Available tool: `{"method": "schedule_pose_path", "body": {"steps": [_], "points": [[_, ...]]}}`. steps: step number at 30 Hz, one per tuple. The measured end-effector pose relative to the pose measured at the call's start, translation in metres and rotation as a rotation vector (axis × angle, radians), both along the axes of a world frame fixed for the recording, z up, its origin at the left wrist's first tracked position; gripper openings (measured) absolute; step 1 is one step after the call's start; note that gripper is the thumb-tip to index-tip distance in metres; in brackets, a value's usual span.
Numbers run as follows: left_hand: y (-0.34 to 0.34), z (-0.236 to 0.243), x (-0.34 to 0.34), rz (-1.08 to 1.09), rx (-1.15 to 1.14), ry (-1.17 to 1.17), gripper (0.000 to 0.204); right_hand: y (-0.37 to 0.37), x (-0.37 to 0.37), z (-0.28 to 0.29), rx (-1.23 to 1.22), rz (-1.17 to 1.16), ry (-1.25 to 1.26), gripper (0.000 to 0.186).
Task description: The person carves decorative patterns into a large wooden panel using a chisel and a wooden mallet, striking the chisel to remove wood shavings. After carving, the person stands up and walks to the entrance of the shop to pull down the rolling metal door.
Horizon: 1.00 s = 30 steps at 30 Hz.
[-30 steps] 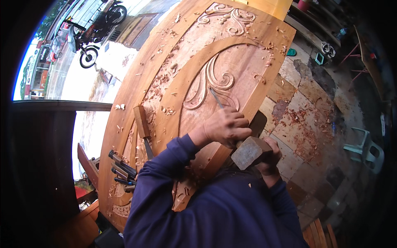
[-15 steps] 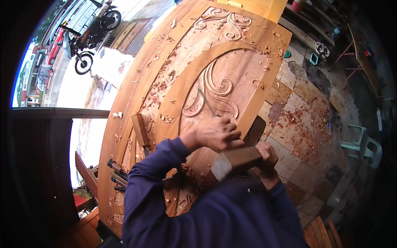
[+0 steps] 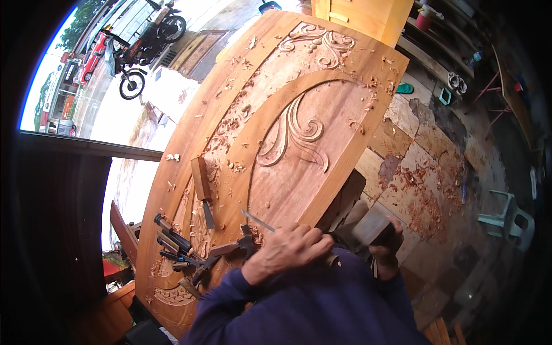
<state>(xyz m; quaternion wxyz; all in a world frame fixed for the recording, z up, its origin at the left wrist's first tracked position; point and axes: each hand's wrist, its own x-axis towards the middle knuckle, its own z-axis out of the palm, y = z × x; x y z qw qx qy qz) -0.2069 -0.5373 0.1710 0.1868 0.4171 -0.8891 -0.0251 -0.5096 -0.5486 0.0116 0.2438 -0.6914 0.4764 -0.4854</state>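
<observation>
My left hand [image 3: 294, 248] is closed around a carving chisel, its thin metal blade [image 3: 257, 220] pointing up and left over the lower part of a carved wooden panel [image 3: 282, 192]. The handle is mostly hidden in my fist. My right hand [image 3: 390, 248] grips a block-shaped wooden mallet [image 3: 372, 225], slightly blurred, off the panel's right edge. Leafy scroll carving [image 3: 299, 138] stands in relief inside the panel's oval. To the left of my left hand lies a dark-headed tool with a wooden handle [image 3: 225, 249].
A wooden-handled chisel [image 3: 200, 178] lies on the panel, with several more tools [image 3: 172, 240] below it. Wood shavings [image 3: 227, 131] litter the panel and the tiled floor [image 3: 425, 198]. A pale plastic chair [image 3: 503, 215] stands right; a motorcycle [image 3: 146, 49] is outside at upper left.
My left hand has drawn back toward my body, taking the chisel away from the scroll carving. The mallet has moved right and slightly down, apart from the left hand. The view has shifted a little.
</observation>
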Motion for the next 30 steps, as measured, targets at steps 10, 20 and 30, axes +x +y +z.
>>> {"method": "schedule_pose_path", "body": {"steps": [10, 20, 30], "points": [[-0.050, -0.027, -0.064, 0.582, 0.635, 0.192, 0.078, -0.068, -0.113, -0.070, 0.436, -0.303, 0.108, 0.071], [-0.062, -0.068, -0.089, 1.034, 0.704, 0.020, 0.094, -0.068, -0.298, -0.137, 0.830, -0.403, 0.242, 0.081], [-0.073, -0.054, -0.079, 1.453, 0.796, 0.830, 0.051, -0.121, -0.374, -0.188, 1.246, -0.318, 0.458, 0.088]]}}
